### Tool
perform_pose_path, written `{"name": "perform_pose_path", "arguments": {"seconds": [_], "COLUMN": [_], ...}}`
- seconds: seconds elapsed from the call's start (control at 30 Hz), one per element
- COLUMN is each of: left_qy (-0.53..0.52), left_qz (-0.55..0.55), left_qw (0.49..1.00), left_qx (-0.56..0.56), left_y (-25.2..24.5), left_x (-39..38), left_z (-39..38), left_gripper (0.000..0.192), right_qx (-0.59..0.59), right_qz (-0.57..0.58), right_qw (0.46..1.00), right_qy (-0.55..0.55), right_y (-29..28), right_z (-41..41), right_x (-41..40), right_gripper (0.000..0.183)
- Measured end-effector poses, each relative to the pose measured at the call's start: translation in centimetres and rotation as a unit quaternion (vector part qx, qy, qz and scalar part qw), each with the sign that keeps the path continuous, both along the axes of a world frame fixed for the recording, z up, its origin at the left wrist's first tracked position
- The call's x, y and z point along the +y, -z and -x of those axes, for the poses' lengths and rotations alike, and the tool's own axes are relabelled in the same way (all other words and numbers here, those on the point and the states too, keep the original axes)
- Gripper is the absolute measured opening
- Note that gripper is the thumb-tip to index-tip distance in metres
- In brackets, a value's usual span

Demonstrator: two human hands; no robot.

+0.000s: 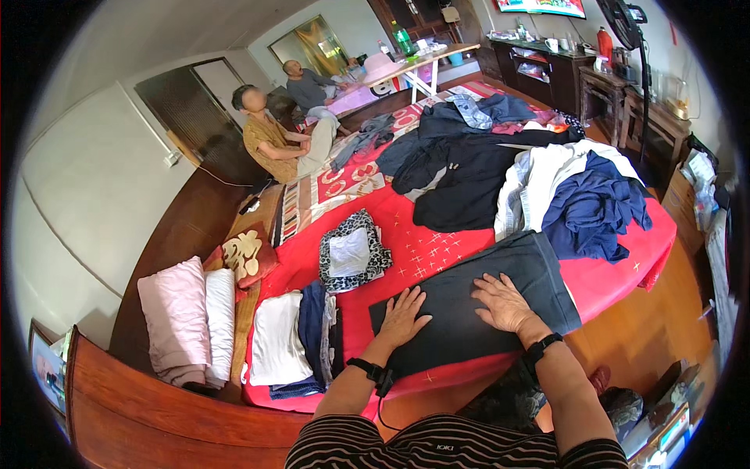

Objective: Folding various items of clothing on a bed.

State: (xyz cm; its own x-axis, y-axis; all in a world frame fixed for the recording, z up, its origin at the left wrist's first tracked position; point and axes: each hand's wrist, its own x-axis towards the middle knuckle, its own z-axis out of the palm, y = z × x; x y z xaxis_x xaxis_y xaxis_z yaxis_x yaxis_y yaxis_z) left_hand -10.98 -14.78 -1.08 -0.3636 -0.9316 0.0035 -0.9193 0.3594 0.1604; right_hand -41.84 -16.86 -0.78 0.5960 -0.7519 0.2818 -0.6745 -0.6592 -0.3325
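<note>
Dark grey folded trousers (463,328) lie flat along the near edge of a bed with a red sheet (293,264). My left hand (404,316) rests palm down on their left part, fingers spread. Farther right, my right hand (501,302) presses flat on the same cloth, also with fingers apart. Left of the trousers sit a folded white garment (280,337) and a stack of folded dark blue clothes (313,334). Beyond my left hand is a folded leopard-print garment (381,258) with a small white cloth (349,252) on top.
Heaped loose clothes, black (463,182), white (545,170) and navy (597,205), cover the bed's far right. Folded pink bedding (174,316) stands at the left by the wooden headboard (176,404). Two people (272,140) (307,85) sit beyond. A black fan (618,23) stands right.
</note>
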Motion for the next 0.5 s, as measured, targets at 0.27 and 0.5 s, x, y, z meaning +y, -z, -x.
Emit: {"name": "perform_pose_path", "arguments": {"seconds": [0.27, 0.5], "left_qy": [0.001, 0.004], "left_qz": [0.018, 0.029], "left_qw": [1.000, 1.000], "left_qx": [0.001, 0.009], "left_y": [0.48, 0.57], "left_x": [-0.04, -0.21], "left_z": [-0.20, -0.15], "left_gripper": [0.064, 0.063], "right_qx": [0.003, 0.007], "right_qz": [0.003, -0.001], "right_qw": [1.000, 1.000], "right_qy": [-0.001, -0.001], "right_y": [0.03, -0.09], "right_z": [-0.16, -0.18], "right_x": [-0.05, -0.17], "right_gripper": [0.041, 0.041]}}
